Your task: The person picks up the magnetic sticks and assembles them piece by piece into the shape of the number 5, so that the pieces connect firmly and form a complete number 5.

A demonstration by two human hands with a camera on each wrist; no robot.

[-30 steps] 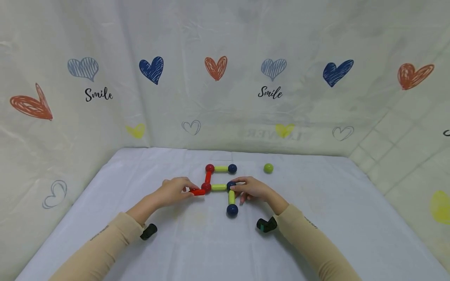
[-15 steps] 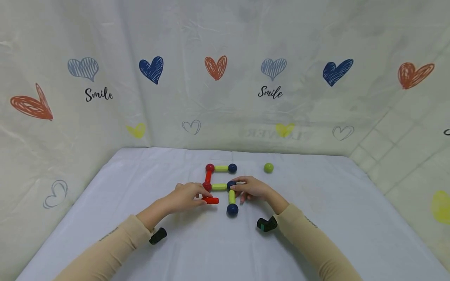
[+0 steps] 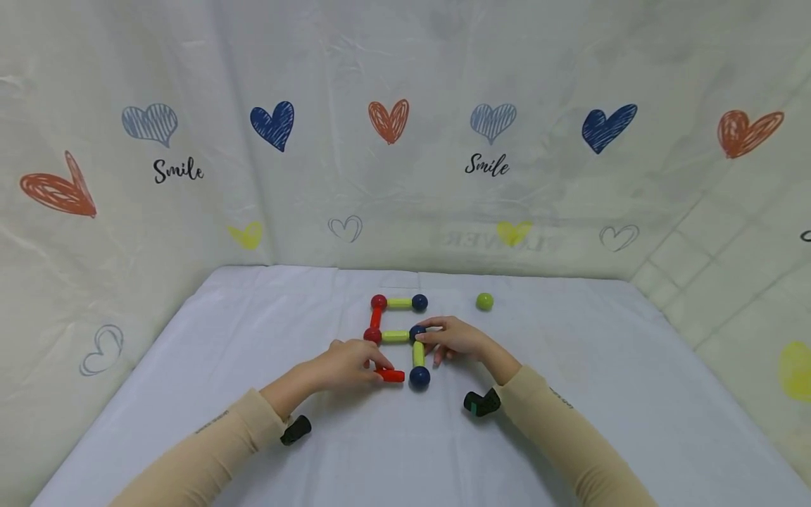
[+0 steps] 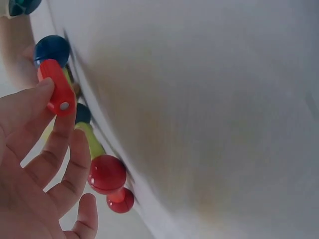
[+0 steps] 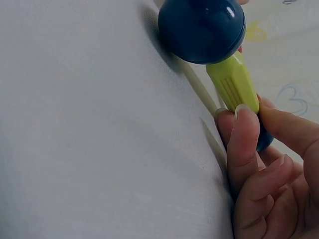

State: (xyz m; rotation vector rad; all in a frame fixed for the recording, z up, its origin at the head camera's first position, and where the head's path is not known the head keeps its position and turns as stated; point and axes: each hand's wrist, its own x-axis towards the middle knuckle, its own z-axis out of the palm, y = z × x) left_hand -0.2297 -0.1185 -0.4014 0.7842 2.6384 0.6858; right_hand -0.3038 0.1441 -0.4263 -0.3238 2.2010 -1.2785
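Observation:
My left hand (image 3: 345, 366) pinches a red magnetic rod (image 3: 394, 376) between thumb and fingers; a silvery metal tip shows on the rod (image 4: 61, 92) in the left wrist view. The rod's free end points at the nearest dark blue ball (image 3: 419, 379), a small gap apart in the head view. My right hand (image 3: 457, 338) pinches the middle dark blue ball (image 3: 416, 332), where two yellow-green rods (image 3: 418, 355) meet. From there the joined figure runs left to a red ball (image 3: 372, 336), up a red rod (image 3: 376, 318) to another red ball (image 3: 379, 302).
At the figure's far end, a yellow-green rod (image 3: 399, 303) joins a dark blue ball (image 3: 419, 303). A loose green ball (image 3: 484, 301) lies at the back right of the white-covered table (image 3: 557, 352). Dark wrist cameras (image 3: 481, 403) hang under both sleeves. A printed cloth (image 3: 431, 197) stands behind.
My left hand has drawn the red rod away from the near red ball, toward me and right, up beside the nearest blue ball. My right hand has stayed at the middle blue ball.

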